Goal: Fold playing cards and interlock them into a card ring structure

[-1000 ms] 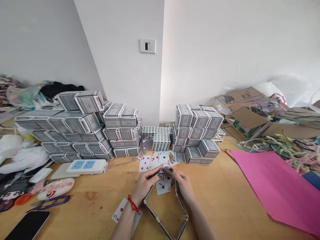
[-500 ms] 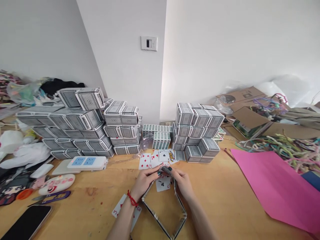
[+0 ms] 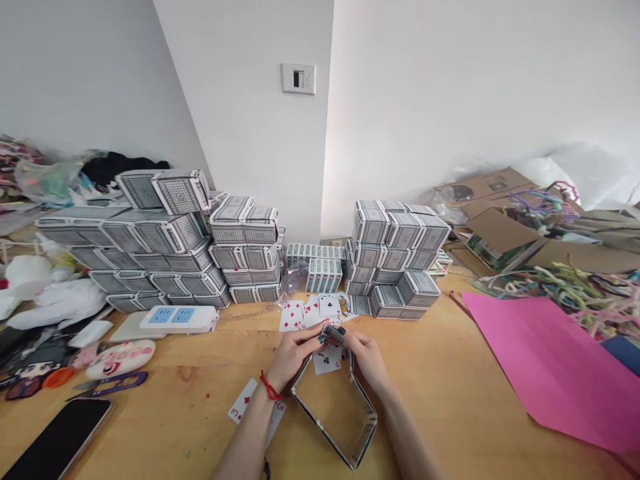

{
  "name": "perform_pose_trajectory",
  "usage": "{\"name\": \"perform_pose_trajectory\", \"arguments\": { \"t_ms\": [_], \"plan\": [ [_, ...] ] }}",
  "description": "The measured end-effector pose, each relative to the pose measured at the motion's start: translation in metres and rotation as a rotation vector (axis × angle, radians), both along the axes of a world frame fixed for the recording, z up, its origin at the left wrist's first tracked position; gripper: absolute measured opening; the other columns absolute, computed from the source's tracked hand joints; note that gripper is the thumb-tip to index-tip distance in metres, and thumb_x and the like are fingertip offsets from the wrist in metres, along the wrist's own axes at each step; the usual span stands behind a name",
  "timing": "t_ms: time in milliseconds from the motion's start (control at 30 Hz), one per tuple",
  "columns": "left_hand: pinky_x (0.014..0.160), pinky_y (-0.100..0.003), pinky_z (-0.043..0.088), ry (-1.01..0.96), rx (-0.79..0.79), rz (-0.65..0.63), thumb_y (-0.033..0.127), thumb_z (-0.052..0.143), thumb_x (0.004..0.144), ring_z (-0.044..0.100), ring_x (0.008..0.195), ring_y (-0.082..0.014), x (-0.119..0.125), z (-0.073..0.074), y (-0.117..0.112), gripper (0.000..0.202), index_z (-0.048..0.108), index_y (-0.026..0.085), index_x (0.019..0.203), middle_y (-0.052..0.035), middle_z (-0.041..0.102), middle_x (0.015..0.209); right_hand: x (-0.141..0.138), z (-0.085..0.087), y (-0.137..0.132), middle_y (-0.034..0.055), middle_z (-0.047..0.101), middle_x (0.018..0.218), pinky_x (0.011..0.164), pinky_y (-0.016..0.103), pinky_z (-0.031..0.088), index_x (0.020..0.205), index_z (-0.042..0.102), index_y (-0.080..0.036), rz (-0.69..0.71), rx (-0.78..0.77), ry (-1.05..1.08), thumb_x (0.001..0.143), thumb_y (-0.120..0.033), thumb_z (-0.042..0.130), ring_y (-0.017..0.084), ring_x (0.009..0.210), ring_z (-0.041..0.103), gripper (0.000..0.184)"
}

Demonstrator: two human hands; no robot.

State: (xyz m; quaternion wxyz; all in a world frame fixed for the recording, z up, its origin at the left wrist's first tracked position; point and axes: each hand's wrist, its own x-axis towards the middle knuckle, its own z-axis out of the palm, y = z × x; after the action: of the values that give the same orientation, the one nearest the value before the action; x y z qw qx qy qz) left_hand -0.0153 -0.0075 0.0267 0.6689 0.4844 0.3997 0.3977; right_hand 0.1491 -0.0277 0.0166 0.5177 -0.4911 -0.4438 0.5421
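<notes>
Both hands meet at the far end of a strip of joined playing cards (image 3: pixel 364 401), bent into an upright, roughly diamond-shaped loop. My left hand (image 3: pixel 294 351) pinches the strip's far end from the left, thumb and fingers closed on it. From the right, my right hand (image 3: pixel 367 355) grips the same end, its thumb on the folded cards. Inside the loop's far corner, a club card (image 3: pixel 327 362) lies face up on the table. Under my left forearm is a three of diamonds card (image 3: pixel 243 399), partly covered. More face-up cards (image 3: pixel 293 316) lie just beyond my hands.
Blocks folded from grey-backed cards stand stacked at left (image 3: pixel 170 233) and right (image 3: pixel 395 233). Green-patterned card packs (image 3: pixel 325 276) stand between them. A power strip (image 3: pixel 179 319), purple thread snips (image 3: pixel 117 383) and a phone (image 3: pixel 60 440) lie left. Pink paper (image 3: pixel 540 373) and pipe cleaners (image 3: pixel 585 293) lie right.
The view has shifted slightly, so the scene sits a little differently in the picture. Both hands keep hold of the card strip's far end, and the loop has moved slightly right in view.
</notes>
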Motion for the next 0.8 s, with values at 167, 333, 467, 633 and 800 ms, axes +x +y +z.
{"name": "perform_pose_trajectory", "arguments": {
  "t_ms": [167, 333, 467, 633, 800],
  "plan": [
    [0.090, -0.040, 0.046, 0.004, 0.080, 0.060, 0.027, 0.065, 0.066, 0.055, 0.108, -0.0262, 0.002, -0.001, 0.000, 0.037, 0.066, 0.019, 0.102, -0.0075, 0.061, 0.115, -0.003, -0.009, 0.000, 0.0045, 0.067, 0.070, 0.055, 0.025, 0.042, 0.078, 0.071, -0.017, 0.009, -0.008, 0.169, 0.069, -0.049, 0.062, 0.016, 0.061, 0.056, 0.035],
    [0.083, -0.036, 0.050, -0.011, 0.115, 0.266, 0.029, 0.063, 0.066, 0.059, 0.101, -0.0248, -0.001, 0.001, 0.003, 0.030, 0.068, 0.017, 0.094, -0.0073, 0.065, 0.109, -0.002, -0.010, 0.002, 0.0111, 0.064, 0.107, 0.077, 0.036, 0.046, 0.104, 0.065, -0.020, 0.027, -0.070, 0.491, 0.070, -0.054, 0.056, 0.026, 0.095, 0.059, 0.048],
    [0.078, -0.034, 0.052, -0.029, 0.125, 0.625, 0.031, 0.062, 0.066, 0.061, 0.093, -0.0228, -0.008, -0.003, 0.009, 0.027, 0.065, 0.015, 0.088, -0.0074, 0.068, 0.098, 0.003, -0.007, 0.001, 0.0113, 0.060, 0.115, 0.086, 0.043, 0.042, 0.106, 0.063, -0.021, 0.058, -0.089, 0.541, 0.073, -0.059, 0.049, 0.028, 0.104, 0.055, 0.052],
    [0.077, -0.031, 0.052, -0.050, 0.138, 0.944, 0.031, 0.060, 0.069, 0.059, 0.098, -0.0218, -0.012, -0.008, 0.013, 0.025, 0.060, 0.017, 0.090, -0.0079, 0.063, 0.103, 0.002, 0.000, -0.004, 0.0093, 0.056, 0.120, 0.083, 0.046, 0.043, 0.111, 0.057, -0.027, 0.119, -0.065, 0.545, 0.072, -0.056, 0.053, 0.029, 0.102, 0.056, 0.049],
    [0.076, -0.032, 0.052, -0.076, 0.103, 0.955, 0.033, 0.063, 0.067, 0.060, 0.094, -0.0217, -0.008, -0.010, 0.010, 0.031, 0.058, 0.017, 0.092, -0.0079, 0.064, 0.099, -0.001, -0.001, -0.005, 0.0068, 0.057, 0.114, 0.076, 0.043, 0.048, 0.116, 0.053, -0.029, 0.017, -0.036, 0.535, 0.068, -0.039, 0.066, 0.027, 0.092, 0.062, 0.051]
  ]
}}
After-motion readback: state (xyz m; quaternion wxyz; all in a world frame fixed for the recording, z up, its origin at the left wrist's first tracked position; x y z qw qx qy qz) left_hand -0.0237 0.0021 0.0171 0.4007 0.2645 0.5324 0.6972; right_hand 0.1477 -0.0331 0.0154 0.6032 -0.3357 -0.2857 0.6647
